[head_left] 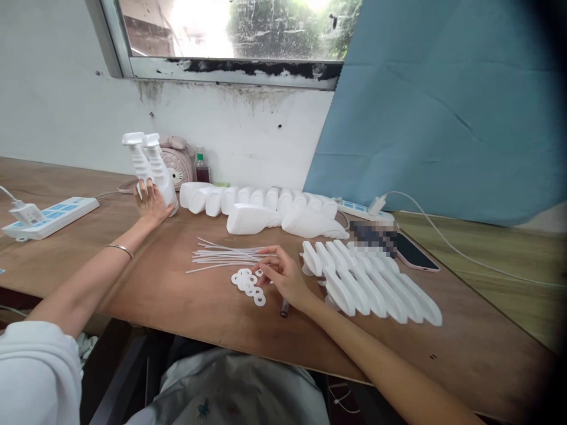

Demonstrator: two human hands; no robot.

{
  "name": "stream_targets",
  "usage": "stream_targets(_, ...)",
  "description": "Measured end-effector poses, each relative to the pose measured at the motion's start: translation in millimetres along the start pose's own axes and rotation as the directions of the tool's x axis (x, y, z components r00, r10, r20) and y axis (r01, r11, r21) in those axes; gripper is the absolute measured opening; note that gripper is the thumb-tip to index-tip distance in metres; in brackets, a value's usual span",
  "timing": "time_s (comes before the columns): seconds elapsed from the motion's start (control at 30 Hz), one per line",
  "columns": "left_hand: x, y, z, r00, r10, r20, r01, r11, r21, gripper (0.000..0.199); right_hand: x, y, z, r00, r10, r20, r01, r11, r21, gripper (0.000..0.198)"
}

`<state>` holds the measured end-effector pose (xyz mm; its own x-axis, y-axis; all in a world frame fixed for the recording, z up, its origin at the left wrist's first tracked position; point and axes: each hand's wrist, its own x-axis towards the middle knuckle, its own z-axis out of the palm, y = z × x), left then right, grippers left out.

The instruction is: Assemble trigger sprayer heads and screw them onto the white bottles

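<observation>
Two white spray bottles (163, 177) with trigger-style heads stand side by side at the left rear of the table. My left hand (152, 203) grips the lower part of one, fingers over its front and thumb out to the right. My right hand (286, 276) hovers with loosely curled, parted fingers over a small pile of flat white rings (248, 282), and I see nothing held in it. Just behind those fingers lies a bundle of thin white tubes (221, 257). A short dark cylinder (284, 307) lies under the right wrist.
White bottles (252, 219) lie on their sides along the back. Rows of curved white parts (381, 283) occupy the right, near a phone (416, 251). Power strips (57, 217) with cables sit at both sides. A pink bag (179, 159) and dark-liquid bottle (202, 168) stand by the wall.
</observation>
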<state>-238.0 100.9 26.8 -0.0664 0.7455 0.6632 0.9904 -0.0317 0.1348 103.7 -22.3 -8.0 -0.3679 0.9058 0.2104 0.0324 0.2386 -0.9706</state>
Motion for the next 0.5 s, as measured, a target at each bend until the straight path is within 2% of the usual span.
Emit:
stream_targets(0.07, 0.2, 0.0, 1.5, 1.0, -0.009, -0.012, 0.009, 1.0, -0.03, 0.074, 0.3, 1.8, -2.4, 0.998, -0.051, -0.044, 0.044, 0.987, -0.157, 0.017)
stream_targets(0.13, -1.0, 0.0, 1.9, 0.999, -0.008, -0.04, 0.005, 0.998, -0.061, 0.076, 0.7, 2.2, -5.8, 0.983, -0.151, -0.105, 0.091, 0.897, -0.433, 0.015)
stream_targets(0.17, -1.7, 0.7, 1.3, 0.998, 0.006, -0.063, -0.01, 0.998, -0.067, 0.075, 1.0, 1.7, -7.7, 0.969, -0.216, -0.117, 0.105, 0.796, -0.596, 0.016)
stream_targets(0.23, -2.4, 5.9, -2.2, 0.991, 0.064, -0.12, -0.071, 0.996, -0.054, 0.07, 2.1, -0.2, -11.6, 0.941, -0.325, -0.091, 0.087, 0.494, -0.865, 0.018)
stream_targets(0.3, -2.6, 19.1, -9.6, 0.974, 0.142, -0.178, -0.15, 0.988, -0.032, 0.062, 3.6, -2.2, -15.3, 0.916, -0.394, -0.078, 0.0, 0.193, -0.981, 0.021)
stream_targets(0.33, -3.0, 29.6, -14.9, 0.965, 0.185, -0.187, -0.194, 0.981, -0.031, 0.058, 4.4, -2.7, -17.0, 0.901, -0.423, -0.092, -0.06, 0.088, -0.994, 0.022)
stream_targets(0.37, -4.1, 42.6, -20.9, 0.958, 0.224, -0.179, -0.236, 0.971, -0.044, 0.052, 5.3, -2.6, -18.8, 0.882, -0.457, -0.118, -0.122, 0.021, -0.992, 0.024)
stream_targets(0.4, -6.2, 57.8, -27.6, 0.952, 0.273, -0.135, -0.285, 0.956, -0.075, 0.044, 6.0, -2.1, -20.5, 0.859, -0.491, -0.148, -0.177, -0.014, -0.984, 0.026)
stream_targets(0.43, -9.6, 74.6, -34.4, 0.935, 0.353, -0.04, -0.355, 0.925, -0.135, 0.037, 6.5, -1.3, -22.2, 0.838, -0.518, -0.172, -0.219, -0.029, -0.975, 0.028)
stream_targets(0.47, -14.2, 92.1, -41.3, 0.9, 0.432, 0.055, -0.41, 0.883, -0.228, 0.029, 6.9, -0.5, -23.7, 0.825, -0.531, -0.191, -0.249, -0.038, -0.968, 0.03)
stream_targets(0.5, -20.1, 109.4, -47.6, 0.809, 0.554, 0.197, -0.468, 0.81, -0.354, 0.027, 7.0, 0.2, -25.0, 0.824, -0.528, -0.206, -0.271, -0.047, -0.962, 0.031)
